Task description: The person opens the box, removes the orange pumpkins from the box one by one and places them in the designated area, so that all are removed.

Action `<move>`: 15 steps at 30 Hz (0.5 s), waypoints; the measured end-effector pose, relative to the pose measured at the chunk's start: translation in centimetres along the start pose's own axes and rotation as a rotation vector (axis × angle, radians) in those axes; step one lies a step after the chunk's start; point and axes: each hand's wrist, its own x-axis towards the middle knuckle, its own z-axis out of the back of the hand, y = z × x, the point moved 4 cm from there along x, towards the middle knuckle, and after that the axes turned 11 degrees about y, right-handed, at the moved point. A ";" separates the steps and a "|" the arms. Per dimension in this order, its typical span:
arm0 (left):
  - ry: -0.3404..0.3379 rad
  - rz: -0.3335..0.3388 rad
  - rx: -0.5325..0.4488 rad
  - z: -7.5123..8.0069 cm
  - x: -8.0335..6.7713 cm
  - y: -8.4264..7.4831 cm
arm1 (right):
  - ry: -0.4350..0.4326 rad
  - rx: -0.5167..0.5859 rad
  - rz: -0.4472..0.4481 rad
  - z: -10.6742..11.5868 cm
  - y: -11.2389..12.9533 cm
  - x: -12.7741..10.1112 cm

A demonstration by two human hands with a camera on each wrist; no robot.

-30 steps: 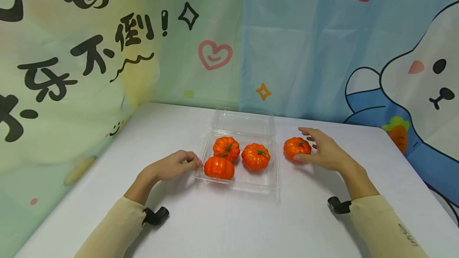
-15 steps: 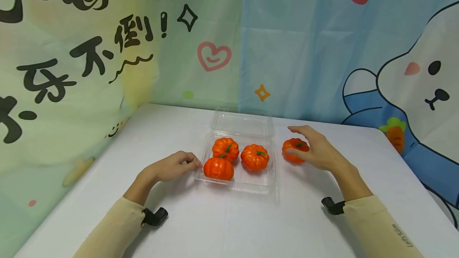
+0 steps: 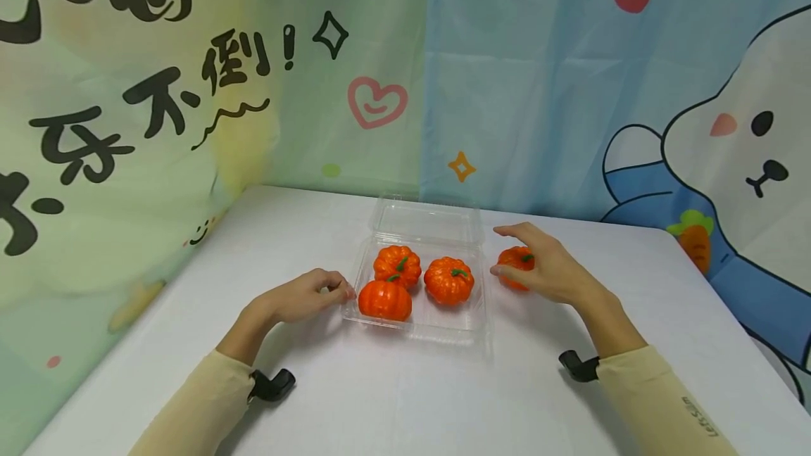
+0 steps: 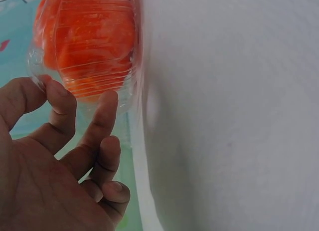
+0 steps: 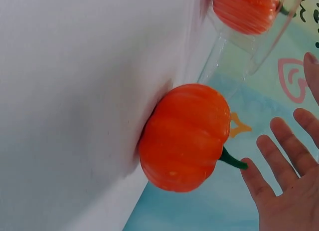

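A clear plastic clamshell box (image 3: 443,317) lies with its lid back, holding three orange toy pumpkins: one at the back left (image 3: 397,266), one at the front left (image 3: 385,301), one at the right (image 3: 448,281). My left hand (image 3: 305,296) pinches the box's left rim between thumb and index finger, as the left wrist view (image 4: 55,171) shows. Another toy pumpkin (image 5: 184,138) with a green stem sits on the table, right of the box. Over it my right hand (image 3: 554,269) is spread, fingers pointing left, partly covering it in the head view; one fingertip is near the stem in the right wrist view.
A white table (image 3: 405,393) extends under everything. Behind it hangs a printed cloth (image 3: 519,90) with hearts, characters and a cartoon animal. The transparent lid (image 3: 427,222) lies toward the back edge. Black wrist cameras stick out from both sleeves.
My right hand has moved left across the lone pumpkin, hiding more of it in the head view. That pumpkin stays on the table; the left hand keeps its pinch on the box.
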 end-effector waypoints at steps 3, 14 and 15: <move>0.004 -0.012 0.002 -0.1 0.0 0.0 | -0.004 0.008 0.020 -0.3 0.4 0.0; 0.007 -0.017 0.001 0.0 0.0 0.0 | 0.021 0.009 0.059 -1.5 1.4 0.8; 0.008 -0.018 0.001 -0.1 0.0 0.1 | 0.022 0.010 0.064 -1.6 1.5 0.8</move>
